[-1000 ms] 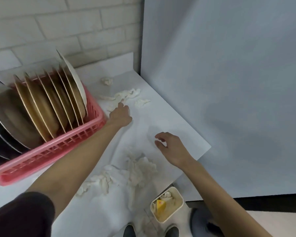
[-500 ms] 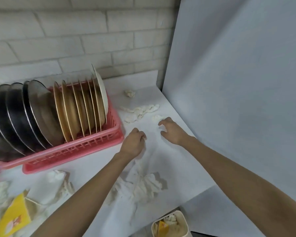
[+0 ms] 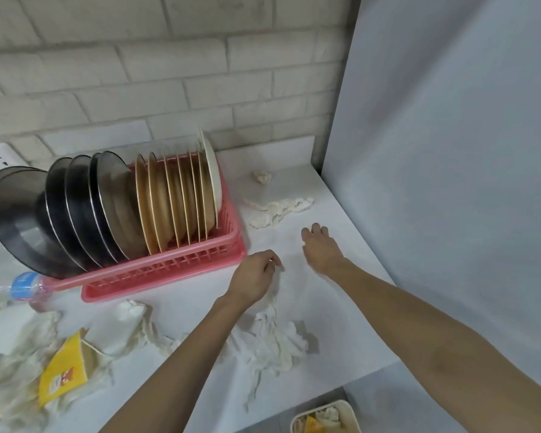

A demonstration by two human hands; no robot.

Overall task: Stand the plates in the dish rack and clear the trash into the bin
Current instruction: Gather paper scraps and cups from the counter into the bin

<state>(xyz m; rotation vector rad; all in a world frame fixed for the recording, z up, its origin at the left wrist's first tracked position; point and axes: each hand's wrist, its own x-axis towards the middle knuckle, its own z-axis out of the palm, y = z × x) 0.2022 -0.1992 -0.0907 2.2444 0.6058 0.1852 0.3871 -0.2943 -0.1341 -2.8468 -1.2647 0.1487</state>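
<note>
In the head view, the white surface (image 3: 350,310) is closed at the back by a pale brick wall (image 3: 169,73) and on the right by a smooth grey panel (image 3: 450,151). Its front edge runs slanted at the lower right, and below this edge stands a cream bin (image 3: 347,409) with trash inside. The free room lies between the pink plastic dish rack (image 3: 169,271) and the panel. In the rack stand dark steel plates (image 3: 75,214), tan plates (image 3: 169,207) and one white plate (image 3: 213,176), all on edge. Crumpled tissue lies as a strip (image 3: 278,210) near the back, as a pile (image 3: 275,342) near the front edge, and beside a yellow carton (image 3: 64,367) and a plastic bottle (image 3: 19,287) on the left. The left hand (image 3: 256,276) has curled fingers just beside the rack corner; whether it holds something I cannot tell. The right hand (image 3: 320,248) is open, palm down, near the strip but not touching it.
</note>
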